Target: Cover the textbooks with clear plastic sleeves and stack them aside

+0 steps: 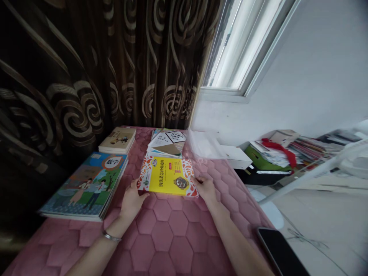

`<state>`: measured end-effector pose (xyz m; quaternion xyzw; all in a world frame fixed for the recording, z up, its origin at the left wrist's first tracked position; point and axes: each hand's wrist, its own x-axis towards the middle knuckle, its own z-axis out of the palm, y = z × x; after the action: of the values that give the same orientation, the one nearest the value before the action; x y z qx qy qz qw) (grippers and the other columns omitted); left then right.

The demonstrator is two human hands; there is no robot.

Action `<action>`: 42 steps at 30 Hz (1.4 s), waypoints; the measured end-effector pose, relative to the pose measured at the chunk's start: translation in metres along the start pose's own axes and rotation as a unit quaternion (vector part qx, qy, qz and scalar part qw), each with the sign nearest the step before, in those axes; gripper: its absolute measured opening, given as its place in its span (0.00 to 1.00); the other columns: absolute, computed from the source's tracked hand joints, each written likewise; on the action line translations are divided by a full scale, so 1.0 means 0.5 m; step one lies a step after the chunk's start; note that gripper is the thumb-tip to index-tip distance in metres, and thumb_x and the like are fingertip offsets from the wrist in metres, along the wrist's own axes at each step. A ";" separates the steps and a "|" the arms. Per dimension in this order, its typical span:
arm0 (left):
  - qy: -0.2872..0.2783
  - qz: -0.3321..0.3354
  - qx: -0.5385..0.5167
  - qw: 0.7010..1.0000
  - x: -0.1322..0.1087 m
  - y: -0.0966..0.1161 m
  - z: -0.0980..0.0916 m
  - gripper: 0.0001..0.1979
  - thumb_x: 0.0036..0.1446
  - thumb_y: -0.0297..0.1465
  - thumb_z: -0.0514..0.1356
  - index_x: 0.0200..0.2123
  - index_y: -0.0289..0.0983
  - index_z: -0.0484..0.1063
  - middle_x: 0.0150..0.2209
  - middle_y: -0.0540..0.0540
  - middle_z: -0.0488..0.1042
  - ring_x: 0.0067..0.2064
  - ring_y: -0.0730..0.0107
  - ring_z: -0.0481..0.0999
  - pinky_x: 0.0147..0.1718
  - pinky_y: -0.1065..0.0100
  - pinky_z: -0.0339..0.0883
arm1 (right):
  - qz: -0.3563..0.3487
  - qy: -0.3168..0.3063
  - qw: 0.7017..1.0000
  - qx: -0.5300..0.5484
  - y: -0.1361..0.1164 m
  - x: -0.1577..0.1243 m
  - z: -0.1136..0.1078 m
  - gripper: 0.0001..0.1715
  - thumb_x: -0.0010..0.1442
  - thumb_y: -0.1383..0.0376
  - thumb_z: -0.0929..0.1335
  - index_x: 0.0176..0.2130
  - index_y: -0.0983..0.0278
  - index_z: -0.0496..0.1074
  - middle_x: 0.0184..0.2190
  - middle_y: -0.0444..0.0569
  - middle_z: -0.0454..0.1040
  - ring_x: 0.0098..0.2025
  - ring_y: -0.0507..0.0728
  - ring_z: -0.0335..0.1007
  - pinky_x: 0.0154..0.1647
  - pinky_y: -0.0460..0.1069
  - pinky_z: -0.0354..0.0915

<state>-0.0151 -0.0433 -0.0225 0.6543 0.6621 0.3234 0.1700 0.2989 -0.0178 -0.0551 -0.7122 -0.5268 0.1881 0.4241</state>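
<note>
A yellow book (161, 174) with red-and-white patterned borders lies sideways in front of me, between both hands. My left hand (132, 199) grips its left edge, thumb near the front corner and fingers partly hidden behind the edge. At the opposite short edge, my right hand (204, 188) holds the book with its fingers closed on the side. Just behind it sits a stack of white booklets (169, 142), partly covered by the yellow book. To the left is a pile of large picture-covered textbooks (86, 188), with a smaller tan book pile (117, 140) behind.
A pink quilted cover (166, 237) lies over the table. Crumpled clear plastic (205, 143) and a white box (237, 157) are at the back right. A black phone (281, 251) rests at the right edge. Dark curtain (138, 57) hangs behind; papers (270, 153) pile up beyond.
</note>
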 end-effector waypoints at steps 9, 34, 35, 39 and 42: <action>0.024 0.008 0.029 0.999 0.005 -0.003 0.009 0.22 0.47 0.29 0.68 0.46 0.37 0.68 0.44 0.42 0.77 0.47 0.57 0.77 0.46 0.61 0.70 | -0.001 0.011 1.000 0.002 0.002 -0.006 0.002 0.22 0.53 0.48 0.65 0.24 0.62 0.76 0.23 0.50 0.79 0.25 0.59 0.75 0.22 0.47 0.60; -0.011 -0.002 -0.033 0.999 0.015 -0.011 -0.008 0.14 0.49 0.28 0.66 0.42 0.40 0.74 0.47 0.44 0.77 0.48 0.61 0.77 0.48 0.63 0.70 | -0.036 0.022 0.997 -0.060 -0.013 -0.004 -0.007 0.18 0.55 0.56 0.64 0.20 0.61 0.70 0.19 0.49 0.74 0.22 0.57 0.68 0.22 0.48 0.56; 0.013 0.024 -0.007 1.000 0.009 -0.006 -0.007 0.14 0.49 0.27 0.66 0.42 0.40 0.75 0.51 0.42 0.74 0.52 0.58 0.74 0.52 0.60 0.68 | -0.036 0.023 0.997 -0.063 -0.015 -0.006 -0.011 0.17 0.55 0.56 0.64 0.20 0.61 0.70 0.20 0.49 0.74 0.23 0.57 0.69 0.23 0.48 0.56; 0.037 0.119 0.101 0.987 -0.023 0.027 0.002 0.12 0.53 0.25 0.62 0.40 0.43 0.78 0.59 0.43 0.68 0.59 0.50 0.66 0.56 0.48 0.60 | -0.123 0.044 0.984 -0.122 -0.039 -0.028 -0.026 0.09 0.56 0.63 0.65 0.29 0.61 0.75 0.34 0.52 0.76 0.38 0.61 0.71 0.37 0.51 0.62; -0.031 0.162 0.129 0.978 -0.040 0.056 0.015 0.13 0.55 0.24 0.60 0.40 0.45 0.79 0.55 0.45 0.72 0.58 0.49 0.65 0.52 0.45 0.61 | -0.234 0.011 0.957 -0.171 -0.074 -0.064 -0.019 0.07 0.56 0.67 0.67 0.31 0.59 0.77 0.40 0.50 0.76 0.44 0.61 0.68 0.46 0.54 0.60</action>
<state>0.0128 -0.0632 -0.0136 0.7792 0.5775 0.2383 0.0502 0.2718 -0.0477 -0.0259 -0.6325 -0.6988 -0.0171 0.3337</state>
